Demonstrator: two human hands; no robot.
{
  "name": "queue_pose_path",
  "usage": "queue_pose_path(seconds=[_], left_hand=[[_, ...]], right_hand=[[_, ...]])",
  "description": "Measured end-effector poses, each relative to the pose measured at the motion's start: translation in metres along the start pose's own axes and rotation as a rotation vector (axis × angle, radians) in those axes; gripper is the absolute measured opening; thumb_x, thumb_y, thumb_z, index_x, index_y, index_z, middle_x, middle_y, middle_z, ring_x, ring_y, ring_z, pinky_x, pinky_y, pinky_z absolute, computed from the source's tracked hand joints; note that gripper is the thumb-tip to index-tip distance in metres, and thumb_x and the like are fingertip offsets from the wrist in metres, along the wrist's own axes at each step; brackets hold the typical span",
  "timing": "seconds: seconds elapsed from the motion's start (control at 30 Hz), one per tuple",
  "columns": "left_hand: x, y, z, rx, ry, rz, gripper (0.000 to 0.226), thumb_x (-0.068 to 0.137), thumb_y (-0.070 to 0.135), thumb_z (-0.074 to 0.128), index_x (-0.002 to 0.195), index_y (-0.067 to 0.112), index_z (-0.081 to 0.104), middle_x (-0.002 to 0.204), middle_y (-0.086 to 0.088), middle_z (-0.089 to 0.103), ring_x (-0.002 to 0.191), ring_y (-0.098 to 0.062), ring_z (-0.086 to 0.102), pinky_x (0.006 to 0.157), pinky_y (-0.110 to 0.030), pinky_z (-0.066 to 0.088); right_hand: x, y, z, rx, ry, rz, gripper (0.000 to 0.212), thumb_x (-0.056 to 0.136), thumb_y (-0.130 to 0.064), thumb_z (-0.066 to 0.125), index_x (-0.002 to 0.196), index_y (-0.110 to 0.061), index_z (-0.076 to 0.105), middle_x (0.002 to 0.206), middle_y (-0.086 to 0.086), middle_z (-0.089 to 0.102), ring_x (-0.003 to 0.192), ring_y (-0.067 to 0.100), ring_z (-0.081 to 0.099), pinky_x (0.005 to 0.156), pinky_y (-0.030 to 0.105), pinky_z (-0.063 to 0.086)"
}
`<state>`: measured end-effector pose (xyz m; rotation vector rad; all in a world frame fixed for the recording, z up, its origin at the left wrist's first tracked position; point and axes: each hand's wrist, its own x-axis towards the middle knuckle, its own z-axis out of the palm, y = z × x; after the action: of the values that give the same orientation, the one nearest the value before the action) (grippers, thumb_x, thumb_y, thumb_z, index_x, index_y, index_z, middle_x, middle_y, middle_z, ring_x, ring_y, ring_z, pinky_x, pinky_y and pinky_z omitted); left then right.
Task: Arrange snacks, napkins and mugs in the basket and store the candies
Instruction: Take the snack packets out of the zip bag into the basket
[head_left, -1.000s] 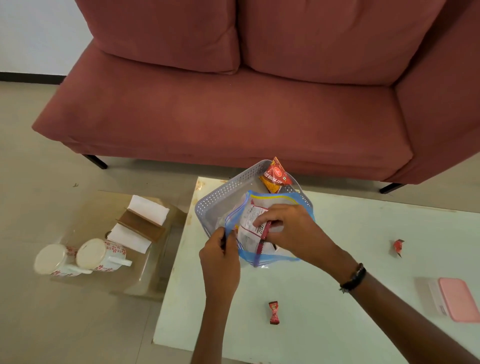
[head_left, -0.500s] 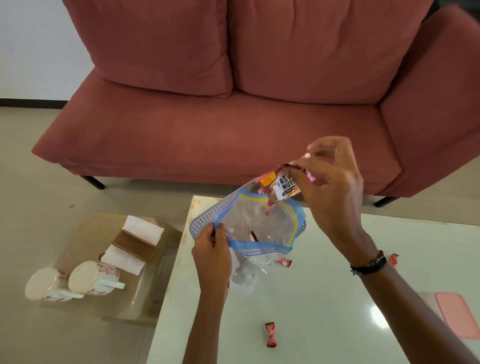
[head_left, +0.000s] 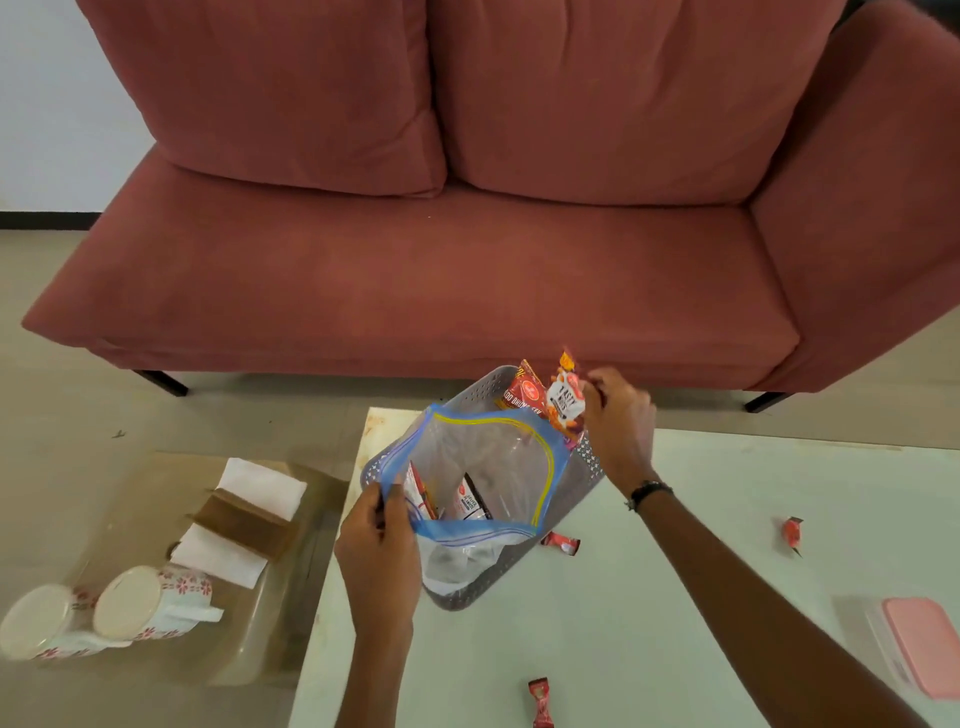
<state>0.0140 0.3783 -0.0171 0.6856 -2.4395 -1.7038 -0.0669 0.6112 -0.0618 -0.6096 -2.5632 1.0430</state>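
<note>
Right grip (head_left: 618, 415) pinches the snack packet (head_left: 565, 404) over the basket (head_left: 582, 486); left grip (head_left: 379, 540) holds the zip bag (head_left: 483, 467).

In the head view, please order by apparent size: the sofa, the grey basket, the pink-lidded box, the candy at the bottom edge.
1. Sofa
2. Basket
3. Box, partly cut off by the frame
4. Candy

"tasty nuts" reads on the white snack packet (head_left: 565, 408); other packet print is illegible.
</note>
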Motion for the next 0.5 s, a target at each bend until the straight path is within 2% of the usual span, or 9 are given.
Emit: queue_pose_path(seconds=[0.07, 0.17, 0.27, 0.37, 0.43, 0.5], left_hand=[[0.003, -0.005, 0.003, 0.026, 0.003, 0.004, 0.022, 0.095, 0.019, 0.047, 0.075, 0.012, 0.052, 0.059, -0.005, 0.051, 0.054, -0.019, 0.046, 0.048, -0.023, 0.032], [0.008, -0.014, 0.008, 0.054, -0.012, 0.000, 0.024, 0.095, 0.018, 0.047, 0.072, 0.013, 0.053, 0.059, -0.004, 0.053, 0.054, -0.020, 0.048, 0.048, -0.026, 0.033], [0.013, -0.019, 0.012, 0.055, -0.031, 0.005, 0.032, 0.094, 0.014, 0.047, 0.063, 0.020, 0.050, 0.055, -0.004, 0.052, 0.052, -0.022, 0.045, 0.048, -0.028, 0.032], [0.015, -0.024, 0.016, 0.040, -0.052, 0.011, 0.030, 0.094, 0.014, 0.048, 0.065, 0.018, 0.052, 0.054, -0.003, 0.053, 0.051, -0.020, 0.046, 0.049, -0.026, 0.033], [0.016, -0.027, 0.018, 0.039, -0.065, 0.006, 0.029, 0.094, 0.015, 0.049, 0.065, 0.016, 0.053, 0.053, -0.002, 0.051, 0.051, -0.020, 0.044, 0.049, -0.026, 0.034], [0.015, -0.030, 0.019, 0.032, -0.068, 0.001, 0.030, 0.094, 0.017, 0.049, 0.065, 0.015, 0.054, 0.051, -0.001, 0.049, 0.049, -0.019, 0.043, 0.046, -0.022, 0.036]], right_hand=[[-0.005, 0.019, 0.018, 0.031, -0.059, 0.093, 0.013, 0.092, -0.009, 0.053, 0.090, -0.005, 0.065, 0.071, 0.014, 0.068, 0.054, 0.022, 0.063, 0.039, 0.007, 0.033], [-0.006, 0.045, 0.040, 0.051, -0.113, 0.228, 0.013, 0.091, -0.011, 0.053, 0.089, -0.010, 0.066, 0.071, 0.006, 0.067, 0.048, 0.010, 0.057, 0.046, 0.008, 0.037], [-0.002, 0.066, 0.058, 0.072, -0.150, 0.295, 0.012, 0.089, -0.017, 0.055, 0.084, -0.016, 0.066, 0.075, 0.009, 0.073, 0.063, 0.025, 0.067, 0.061, 0.032, 0.050], [0.004, 0.080, 0.068, 0.110, -0.182, 0.315, 0.011, 0.089, -0.018, 0.057, 0.088, -0.012, 0.067, 0.085, 0.010, 0.073, 0.073, 0.027, 0.068, 0.068, 0.041, 0.057], [0.006, 0.087, 0.070, 0.089, -0.196, 0.314, 0.012, 0.090, -0.018, 0.057, 0.091, -0.010, 0.066, 0.089, 0.011, 0.073, 0.072, 0.024, 0.066, 0.062, 0.033, 0.055], [0.009, 0.095, 0.070, 0.030, -0.205, 0.316, 0.015, 0.092, -0.017, 0.054, 0.096, -0.008, 0.065, 0.095, 0.012, 0.072, 0.076, 0.024, 0.063, 0.054, 0.022, 0.041]])
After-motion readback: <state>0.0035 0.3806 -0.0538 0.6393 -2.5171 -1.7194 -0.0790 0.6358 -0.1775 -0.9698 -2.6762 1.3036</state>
